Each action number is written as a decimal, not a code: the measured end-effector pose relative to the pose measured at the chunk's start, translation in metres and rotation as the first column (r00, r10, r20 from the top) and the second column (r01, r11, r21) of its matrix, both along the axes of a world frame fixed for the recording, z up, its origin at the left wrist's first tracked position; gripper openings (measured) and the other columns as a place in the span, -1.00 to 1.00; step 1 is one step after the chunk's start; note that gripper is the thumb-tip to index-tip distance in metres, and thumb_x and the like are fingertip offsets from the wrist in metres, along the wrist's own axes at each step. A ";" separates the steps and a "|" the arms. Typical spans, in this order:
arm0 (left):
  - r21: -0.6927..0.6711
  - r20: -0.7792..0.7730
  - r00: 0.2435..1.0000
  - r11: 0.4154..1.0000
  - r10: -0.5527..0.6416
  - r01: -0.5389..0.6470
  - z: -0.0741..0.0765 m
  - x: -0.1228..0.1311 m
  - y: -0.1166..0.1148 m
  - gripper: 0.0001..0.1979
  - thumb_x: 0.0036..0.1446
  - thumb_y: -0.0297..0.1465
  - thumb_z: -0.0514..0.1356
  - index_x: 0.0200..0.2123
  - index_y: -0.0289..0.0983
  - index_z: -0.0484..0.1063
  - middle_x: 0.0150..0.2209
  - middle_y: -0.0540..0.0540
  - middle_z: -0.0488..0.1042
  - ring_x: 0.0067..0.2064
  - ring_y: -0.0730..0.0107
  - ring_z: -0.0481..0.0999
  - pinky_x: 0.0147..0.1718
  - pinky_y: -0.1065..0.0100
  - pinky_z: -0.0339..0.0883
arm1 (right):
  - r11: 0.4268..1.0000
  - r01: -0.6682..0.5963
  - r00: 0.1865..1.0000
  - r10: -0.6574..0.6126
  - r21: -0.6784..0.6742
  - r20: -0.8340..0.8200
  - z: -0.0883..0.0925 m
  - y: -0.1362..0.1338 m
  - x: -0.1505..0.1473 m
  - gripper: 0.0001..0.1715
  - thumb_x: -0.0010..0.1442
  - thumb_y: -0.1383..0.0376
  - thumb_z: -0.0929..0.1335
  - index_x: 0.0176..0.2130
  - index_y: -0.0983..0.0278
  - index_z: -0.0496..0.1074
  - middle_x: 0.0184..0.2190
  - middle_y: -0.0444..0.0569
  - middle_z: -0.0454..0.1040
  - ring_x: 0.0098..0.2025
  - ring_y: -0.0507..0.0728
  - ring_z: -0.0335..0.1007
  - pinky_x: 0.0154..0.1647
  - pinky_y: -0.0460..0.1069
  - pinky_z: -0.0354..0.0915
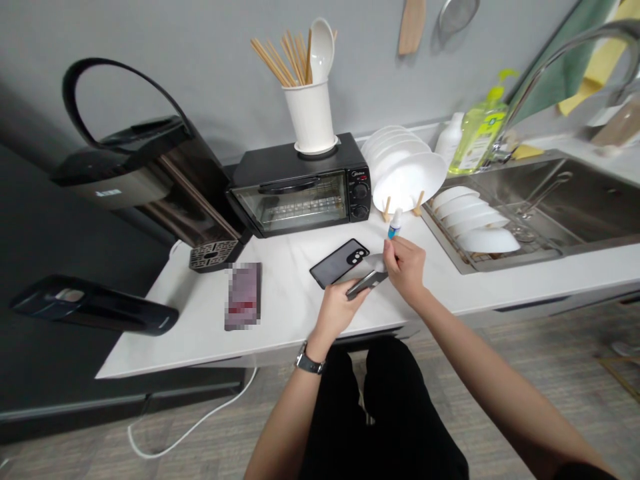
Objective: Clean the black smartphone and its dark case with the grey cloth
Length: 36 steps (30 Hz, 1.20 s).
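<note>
My left hand (337, 310), with a watch on the wrist, is closed round the lower end of a thin grey phone (367, 283) held above the counter's front part. At the phone's upper right end is my right hand (406, 268), its fingers wrapped round a small white and blue bottle (395, 225) whose white top points up. Just behind the phone, a black-rimmed phone case (336, 263) with camera holes lies on the white counter. Farther left lies another phone-shaped item (243, 297), its surface pixelated.
A black toaster oven (303, 190) carries a white cup (311, 117) of chopsticks. Plates (407, 173) stand in a rack beside it. At the left are a tall black machine (150, 180) and a dark bottle (95, 307). The sink (590, 200) with bowls (475, 220) is at the right.
</note>
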<state>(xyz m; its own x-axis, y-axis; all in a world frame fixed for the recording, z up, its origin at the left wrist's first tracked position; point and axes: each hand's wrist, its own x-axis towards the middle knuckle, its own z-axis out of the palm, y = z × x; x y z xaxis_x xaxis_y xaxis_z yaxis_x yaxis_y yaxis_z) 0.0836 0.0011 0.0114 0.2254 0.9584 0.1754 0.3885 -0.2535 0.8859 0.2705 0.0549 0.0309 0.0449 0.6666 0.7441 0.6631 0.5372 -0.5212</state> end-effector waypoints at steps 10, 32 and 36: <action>0.106 -0.024 0.990 0.985 0.137 -0.133 -0.022 -0.009 -0.002 -0.86 0.15 -0.43 0.27 -0.43 -0.32 0.61 -0.52 -0.03 0.54 -0.48 0.40 0.44 -0.45 0.43 0.29 | 0.983 -0.145 0.928 0.176 -0.115 0.328 -0.018 -0.049 -0.044 -0.61 0.51 0.27 0.17 -0.16 0.25 0.53 -0.16 0.02 0.63 -0.01 0.22 0.46 0.26 0.19 0.14; 0.141 -0.046 0.997 0.989 0.057 -0.050 -0.018 -0.010 -0.010 -0.84 0.23 -0.47 0.27 -0.19 -0.25 0.68 -0.30 -0.07 0.69 -0.34 0.31 0.62 -0.32 0.40 0.44 | 0.994 0.050 0.877 0.001 -0.092 0.481 -0.025 -0.033 -0.014 -0.54 0.50 0.22 0.17 -0.34 0.26 0.49 -0.42 0.03 0.50 -0.30 0.23 0.32 -0.17 0.15 0.18; 0.124 0.012 0.999 0.992 0.037 -0.039 -0.014 -0.008 -0.011 -0.76 0.28 -0.37 0.29 -0.01 -0.16 0.65 -0.19 -0.05 0.71 -0.25 0.30 0.66 -0.24 0.38 0.48 | 0.957 0.251 0.910 -0.183 -0.143 0.372 -0.023 -0.021 0.009 -0.53 0.49 0.30 0.15 -0.37 0.25 0.47 -0.41 0.04 0.51 -0.29 0.23 0.35 -0.18 0.14 0.20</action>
